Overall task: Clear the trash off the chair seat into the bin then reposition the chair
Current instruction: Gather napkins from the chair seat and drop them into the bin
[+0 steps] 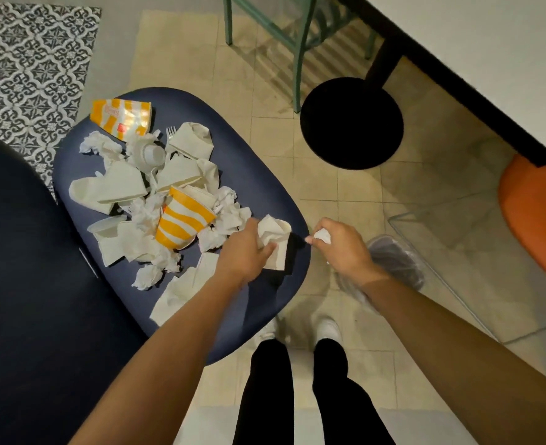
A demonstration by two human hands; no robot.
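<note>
On the chair seat (255, 175): most trash (143, 187) remains.
Left hand (244, 252): fingers grip folded white paper (275, 229).
Right hand (342, 247): fingers pinch a tissue (323, 236) near the bin (400, 261).
Chair (14, 268): not yet repositioned.

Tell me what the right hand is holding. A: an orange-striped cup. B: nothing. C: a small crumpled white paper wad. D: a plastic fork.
C: the right hand pinches a small white paper wad just beyond the chair seat edge; the orange-striped cup lies on the seat.
</note>
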